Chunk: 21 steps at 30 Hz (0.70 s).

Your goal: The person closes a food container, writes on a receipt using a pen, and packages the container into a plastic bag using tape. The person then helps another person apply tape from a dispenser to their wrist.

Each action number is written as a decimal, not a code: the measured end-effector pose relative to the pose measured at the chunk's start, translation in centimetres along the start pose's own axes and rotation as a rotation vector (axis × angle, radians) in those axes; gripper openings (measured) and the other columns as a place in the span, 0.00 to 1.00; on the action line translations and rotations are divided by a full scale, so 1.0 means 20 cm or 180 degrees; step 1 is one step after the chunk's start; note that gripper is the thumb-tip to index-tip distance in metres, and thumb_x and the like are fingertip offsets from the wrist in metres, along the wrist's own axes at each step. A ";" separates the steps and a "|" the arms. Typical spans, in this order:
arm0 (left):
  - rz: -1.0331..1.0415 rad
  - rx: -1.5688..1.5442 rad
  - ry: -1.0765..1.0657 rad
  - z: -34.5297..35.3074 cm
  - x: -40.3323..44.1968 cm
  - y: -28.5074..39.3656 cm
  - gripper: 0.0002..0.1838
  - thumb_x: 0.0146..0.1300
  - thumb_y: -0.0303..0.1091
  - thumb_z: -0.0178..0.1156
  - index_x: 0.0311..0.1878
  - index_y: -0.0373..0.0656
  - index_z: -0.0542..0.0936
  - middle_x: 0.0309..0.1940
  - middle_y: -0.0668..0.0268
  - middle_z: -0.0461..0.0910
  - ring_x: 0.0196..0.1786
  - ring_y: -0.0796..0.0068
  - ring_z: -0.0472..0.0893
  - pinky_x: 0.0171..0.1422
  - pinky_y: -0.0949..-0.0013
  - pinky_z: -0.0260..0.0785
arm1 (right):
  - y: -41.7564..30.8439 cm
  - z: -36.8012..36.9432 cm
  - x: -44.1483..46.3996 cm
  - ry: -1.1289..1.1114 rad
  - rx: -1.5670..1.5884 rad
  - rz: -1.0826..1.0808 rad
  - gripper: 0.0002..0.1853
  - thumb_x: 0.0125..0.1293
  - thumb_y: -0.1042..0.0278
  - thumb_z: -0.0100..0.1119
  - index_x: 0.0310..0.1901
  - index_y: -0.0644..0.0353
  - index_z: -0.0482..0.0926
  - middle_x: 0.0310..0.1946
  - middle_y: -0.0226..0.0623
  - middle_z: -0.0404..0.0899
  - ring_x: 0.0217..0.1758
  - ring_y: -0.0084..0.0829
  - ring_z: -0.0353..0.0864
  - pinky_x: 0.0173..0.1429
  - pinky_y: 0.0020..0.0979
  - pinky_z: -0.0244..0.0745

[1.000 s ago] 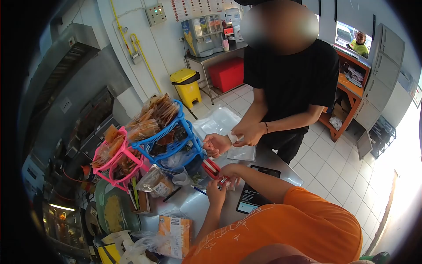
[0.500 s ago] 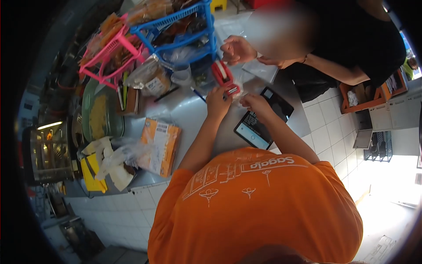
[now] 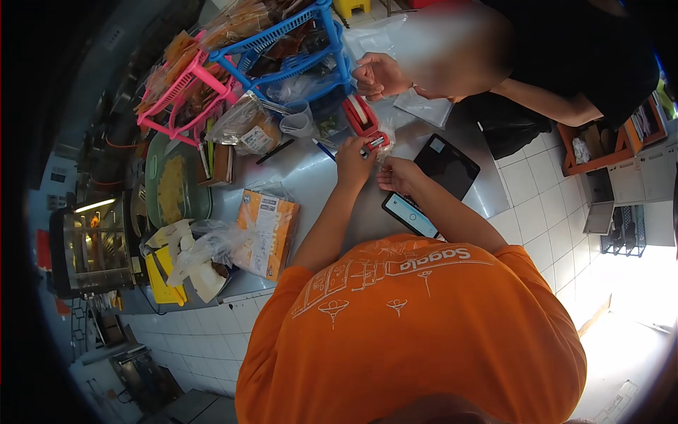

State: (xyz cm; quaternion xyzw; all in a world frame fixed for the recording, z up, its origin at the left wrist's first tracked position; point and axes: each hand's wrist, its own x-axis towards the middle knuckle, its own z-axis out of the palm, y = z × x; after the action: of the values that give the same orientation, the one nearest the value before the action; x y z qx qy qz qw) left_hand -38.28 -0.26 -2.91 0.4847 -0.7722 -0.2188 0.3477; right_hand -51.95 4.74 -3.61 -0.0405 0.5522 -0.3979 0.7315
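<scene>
My left hand (image 3: 354,162) has its fingers closed around the near end of a red tape dispenser (image 3: 361,115) on the metal table. Just right of it, my right hand (image 3: 400,175) is curled with its fingertips together; what they hold, if anything, is too small to tell. A crumpled clear plastic piece (image 3: 388,134) lies beside the dispenser's front end. Beneath and beside my right forearm are a dark tablet (image 3: 448,167) and a device with a lit screen (image 3: 410,215). A blue pen (image 3: 324,149) lies left of my left hand.
Blue basket rack (image 3: 296,71) and pink rack (image 3: 185,88) hold packets at the back left. An orange-white box (image 3: 267,233), a green-lidded container (image 3: 171,185) and a plastic cup (image 3: 296,121) stand left. Across the table, a person in black (image 3: 565,63) holds their hands near the dispenser.
The view has tilted down, then shifted slightly. My hands have moved apart, my right hand now beside the dispenser's end. More of the dark tablet shows. The other person leans further over the table.
</scene>
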 end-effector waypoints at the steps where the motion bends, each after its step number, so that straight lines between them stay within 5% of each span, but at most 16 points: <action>1: 0.0008 0.0010 -0.0001 -0.01 0.00 0.01 0.16 0.49 0.35 0.70 0.43 0.48 0.81 0.40 0.60 0.78 0.46 0.54 0.77 0.50 0.56 0.68 | 0.00 0.00 0.01 -0.0034 0.0047 0.0046 0.07 0.60 0.68 0.53 0.34 0.64 0.71 0.32 0.43 0.76 0.36 0.36 0.78 0.44 0.39 0.80; 7: 0.0065 0.0126 -0.0116 -0.03 0.01 0.00 0.20 0.50 0.36 0.69 0.49 0.46 0.79 0.42 0.58 0.78 0.48 0.53 0.76 0.53 0.56 0.68 | 0.15 -0.01 -0.06 -0.0300 -0.0218 0.0361 0.09 0.60 0.69 0.52 0.38 0.66 0.70 0.33 0.47 0.77 0.35 0.41 0.80 0.42 0.44 0.80; 11: 0.0034 -0.0483 0.0504 -0.09 -0.02 0.07 0.28 0.56 0.41 0.67 0.59 0.41 0.73 0.46 0.56 0.78 0.52 0.55 0.76 0.55 0.59 0.68 | -0.12 -0.03 -0.46 -0.0415 -0.1684 -0.0207 0.09 0.61 0.66 0.56 0.35 0.64 0.73 0.26 0.36 0.77 0.24 0.26 0.77 0.30 0.27 0.79; 14: -0.0804 -0.1985 -0.0785 -0.19 0.00 0.26 0.31 0.63 0.48 0.61 0.64 0.40 0.68 0.49 0.54 0.78 0.55 0.61 0.76 0.58 0.61 0.67 | -0.24 -0.05 -0.64 -0.0636 -0.2146 -0.0712 0.11 0.63 0.64 0.58 0.36 0.64 0.74 0.23 0.32 0.75 0.20 0.22 0.76 0.25 0.22 0.75; 17: -0.2517 -0.4087 -0.3125 -0.28 0.08 0.30 0.27 0.67 0.51 0.55 0.63 0.44 0.70 0.49 0.59 0.79 0.55 0.66 0.77 0.55 0.63 0.70 | -0.32 -0.02 -0.79 -0.0859 -0.1880 -0.1372 0.13 0.65 0.61 0.59 0.36 0.64 0.74 0.22 0.30 0.74 0.20 0.19 0.75 0.25 0.21 0.75; 20: -0.1904 -0.4886 -0.3762 -0.30 0.10 0.39 0.23 0.68 0.50 0.54 0.58 0.44 0.73 0.47 0.65 0.79 0.50 0.72 0.80 0.49 0.65 0.76 | -0.36 0.00 -0.89 -0.0693 -0.1797 -0.1813 0.14 0.66 0.59 0.58 0.33 0.64 0.76 0.21 0.30 0.74 0.19 0.18 0.74 0.25 0.19 0.73; 21: -0.1923 -0.4492 -0.3431 -0.32 0.10 0.45 0.22 0.68 0.50 0.55 0.56 0.44 0.74 0.46 0.66 0.80 0.49 0.73 0.80 0.47 0.66 0.76 | -0.35 -0.02 -0.89 -0.0624 -0.1753 -0.1908 0.15 0.66 0.59 0.59 0.33 0.64 0.75 0.21 0.30 0.74 0.19 0.17 0.74 0.25 0.19 0.73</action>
State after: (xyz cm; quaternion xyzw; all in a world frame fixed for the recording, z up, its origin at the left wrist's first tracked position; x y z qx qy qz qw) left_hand -39.49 1.74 8.02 0.1749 -0.3592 -0.9128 0.0851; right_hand -57.35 11.21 13.57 -0.4312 0.5295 -0.4250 0.5943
